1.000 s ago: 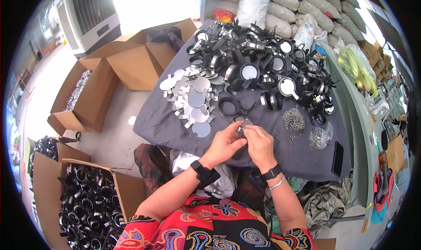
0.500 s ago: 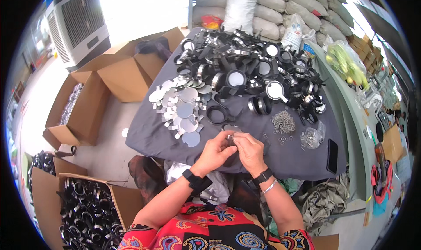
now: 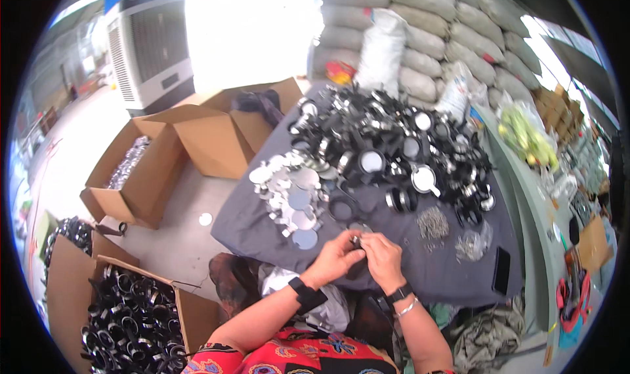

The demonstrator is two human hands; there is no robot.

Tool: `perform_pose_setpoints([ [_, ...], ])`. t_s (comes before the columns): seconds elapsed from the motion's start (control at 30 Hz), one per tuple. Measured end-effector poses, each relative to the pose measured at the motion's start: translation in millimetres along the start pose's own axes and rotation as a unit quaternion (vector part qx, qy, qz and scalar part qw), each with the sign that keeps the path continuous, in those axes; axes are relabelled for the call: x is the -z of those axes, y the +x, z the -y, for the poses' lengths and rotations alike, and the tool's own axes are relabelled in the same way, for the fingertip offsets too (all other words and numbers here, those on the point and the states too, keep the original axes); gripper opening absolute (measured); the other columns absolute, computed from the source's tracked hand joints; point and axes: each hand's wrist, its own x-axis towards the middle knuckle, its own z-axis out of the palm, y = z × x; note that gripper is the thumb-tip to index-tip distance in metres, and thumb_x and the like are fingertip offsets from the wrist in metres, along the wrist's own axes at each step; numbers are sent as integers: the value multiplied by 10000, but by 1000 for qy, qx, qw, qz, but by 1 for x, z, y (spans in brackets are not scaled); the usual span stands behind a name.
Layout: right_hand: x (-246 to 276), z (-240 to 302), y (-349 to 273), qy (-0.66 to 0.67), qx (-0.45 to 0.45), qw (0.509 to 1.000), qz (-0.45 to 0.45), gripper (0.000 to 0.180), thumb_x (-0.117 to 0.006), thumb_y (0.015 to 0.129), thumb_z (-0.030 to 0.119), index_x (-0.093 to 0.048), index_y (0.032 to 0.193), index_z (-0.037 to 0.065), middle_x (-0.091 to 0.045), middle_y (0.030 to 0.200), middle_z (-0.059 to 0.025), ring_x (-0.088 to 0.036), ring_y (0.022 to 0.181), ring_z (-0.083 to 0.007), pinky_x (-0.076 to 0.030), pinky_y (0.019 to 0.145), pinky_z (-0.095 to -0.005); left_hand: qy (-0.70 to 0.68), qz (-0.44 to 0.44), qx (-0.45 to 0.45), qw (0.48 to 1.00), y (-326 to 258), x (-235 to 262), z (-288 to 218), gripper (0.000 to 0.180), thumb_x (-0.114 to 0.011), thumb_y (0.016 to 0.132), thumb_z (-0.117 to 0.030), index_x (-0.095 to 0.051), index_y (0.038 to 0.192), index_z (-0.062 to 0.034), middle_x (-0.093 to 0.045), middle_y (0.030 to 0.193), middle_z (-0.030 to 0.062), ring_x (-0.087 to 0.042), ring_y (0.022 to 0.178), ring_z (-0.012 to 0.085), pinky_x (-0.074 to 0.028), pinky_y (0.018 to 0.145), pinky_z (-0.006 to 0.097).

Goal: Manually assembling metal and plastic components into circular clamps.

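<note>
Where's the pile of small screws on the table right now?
In the head view, the screw pile lies on the grey cloth, to the right of the right hand, beside a small clear bag.

The table (image 3: 453, 279) stands in front of the seated person, with both hands meeting over its near edge: the left hand (image 3: 335, 259) just left of the right hand (image 3: 384, 261), fingertips touching around a small part (image 3: 357, 241) between them. Just beyond the hands, toward the left, lies a scatter of round discs (image 3: 292, 193). Behind those, filling the far half of the table, sits a heap of rings (image 3: 387, 144). To the right of the hands lie a pile of small screws (image 3: 433, 224) and, further right, a little bag (image 3: 474, 244), with a phone (image 3: 502, 271) near the right edge. Sacks (image 3: 426, 39) are stacked behind the table. Left of it, open boxes (image 3: 197, 137) stand on the floor, and a box of rings (image 3: 131, 321) sits at the person's left.
</note>
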Motion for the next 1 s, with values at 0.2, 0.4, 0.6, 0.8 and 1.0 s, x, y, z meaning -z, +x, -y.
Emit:
perform_pose_setpoints([
  [0.2,-5,5,-4,5,8,999,-44,58,-635,792,-16,-605,841,-11,-651,867,-136,-656,788,-311,-533,672,-369,-23,-1,18,1000,-1,3,-5,357,-523,934,-139,-473,1277,-53,-539,713,-16,-486,562,50,-439,474,212],
  [0.4,0,6,9,-85,70,993,31,58,-622,793,-3,-574,818,16,-633,844,-116,-648,765,-296,-532,656,-374,34,-67,-8,997,1,-3,-4,293,-520,925,-118,-518,1206,-35,-559,690,5,-493,531,55,-430,467,224],
  [0.6,3,3,7,-65,34,997,31,45,-622,802,18,-588,831,23,-639,857,-118,-646,776,-304,-526,663,-375,85,-131,-58,986,7,-9,3,221,-514,910,-96,-557,1116,-26,-551,616,13,-482,505,48,-411,457,238],
  [0.8,49,-31,-5,-121,-157,980,-19,132,-622,848,126,-630,879,-2,-627,864,-166,-622,800,-348,-496,707,-403,102,-117,8,988,4,-10,-10,183,-524,889,-93,-574,1057,-41,-587,647,88,-537,564,108,-446,554,278],
  [1.0,64,-58,-5,-368,-235,887,151,267,-659,827,232,-633,907,-21,-600,929,-212,-612,845,-391,-491,737,-457,85,-130,-51,987,4,-10,-1,179,-521,922,-107,-573,1088,-67,-509,585,-15,-456,478,39,-383,450,236],
])
